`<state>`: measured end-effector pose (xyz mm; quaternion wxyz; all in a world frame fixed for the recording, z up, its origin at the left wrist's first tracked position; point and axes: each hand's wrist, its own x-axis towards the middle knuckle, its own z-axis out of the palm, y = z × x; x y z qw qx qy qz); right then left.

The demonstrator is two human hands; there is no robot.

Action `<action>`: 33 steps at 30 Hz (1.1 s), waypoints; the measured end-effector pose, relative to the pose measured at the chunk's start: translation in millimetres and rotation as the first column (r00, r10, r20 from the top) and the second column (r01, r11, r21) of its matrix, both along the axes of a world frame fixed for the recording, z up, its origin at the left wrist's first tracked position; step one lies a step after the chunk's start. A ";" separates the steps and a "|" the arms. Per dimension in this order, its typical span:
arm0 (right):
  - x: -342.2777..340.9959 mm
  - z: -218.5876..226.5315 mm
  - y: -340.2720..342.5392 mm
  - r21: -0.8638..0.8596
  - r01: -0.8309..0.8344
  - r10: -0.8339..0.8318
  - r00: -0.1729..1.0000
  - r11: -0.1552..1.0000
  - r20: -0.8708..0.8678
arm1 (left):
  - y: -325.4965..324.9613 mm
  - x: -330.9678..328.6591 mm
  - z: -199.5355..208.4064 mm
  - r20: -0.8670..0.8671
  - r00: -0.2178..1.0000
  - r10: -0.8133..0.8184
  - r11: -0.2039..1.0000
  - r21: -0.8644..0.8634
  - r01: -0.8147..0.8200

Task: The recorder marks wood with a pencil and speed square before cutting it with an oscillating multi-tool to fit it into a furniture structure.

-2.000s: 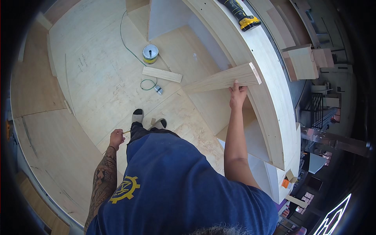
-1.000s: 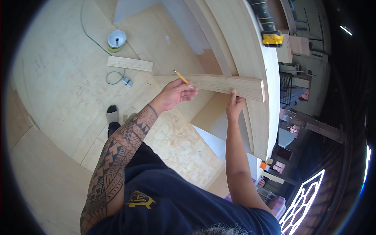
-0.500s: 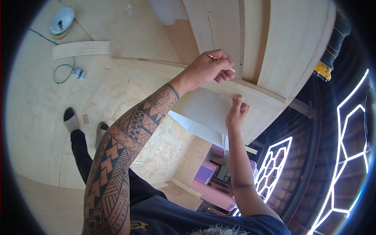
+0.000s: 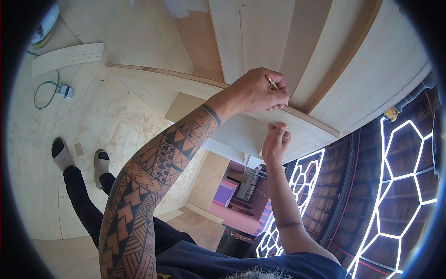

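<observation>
My left hand (image 4: pixel 265 90), at the end of the tattooed arm, is closed around a pencil (image 4: pixel 273 83). Its point is down at the top edge of a long pale plywood strip (image 4: pixel 309 124). Just below and to the right, my right hand (image 4: pixel 276 144) is closed with the thumb up against the strip's face. Its other fingers curl in, and whatever they grip is hidden. Upright wooden slats (image 4: pixel 265 32) rise behind the strip.
A loose curved plywood piece (image 4: pixel 69 58), a green cord (image 4: pixel 39 100) with a grey plug box (image 4: pixel 65 91) and a round white container (image 4: pixel 46 23) lie at the left. A yellow and black tool (image 4: pixel 391 114) is at the far right, near glowing hexagonal lights (image 4: pixel 402 153).
The view has shifted, so the loose plywood and cord appear farther left. My left hand with the pencil has moved slightly right along the strip; the right thumb stays against it.
</observation>
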<state>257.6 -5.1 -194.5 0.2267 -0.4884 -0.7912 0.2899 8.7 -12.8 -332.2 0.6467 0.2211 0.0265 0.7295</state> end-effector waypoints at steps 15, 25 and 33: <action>7.4 5.6 -0.1 -0.001 0.019 -0.019 1.000 1.000 0.025 | -0.2 0.7 -0.1 -0.029 1.000 -0.008 1.000 0.012 0.008; 7.7 2.9 -0.4 -0.009 -0.003 0.003 1.000 1.000 0.026 | -2.2 -3.0 -2.4 -0.110 0.994 -0.014 1.000 0.002 0.015; 9.5 2.0 5.5 0.012 0.003 -0.003 1.000 1.000 0.008 | 3.3 5.8 -0.4 -0.040 0.999 0.023 1.000 -0.012 -0.024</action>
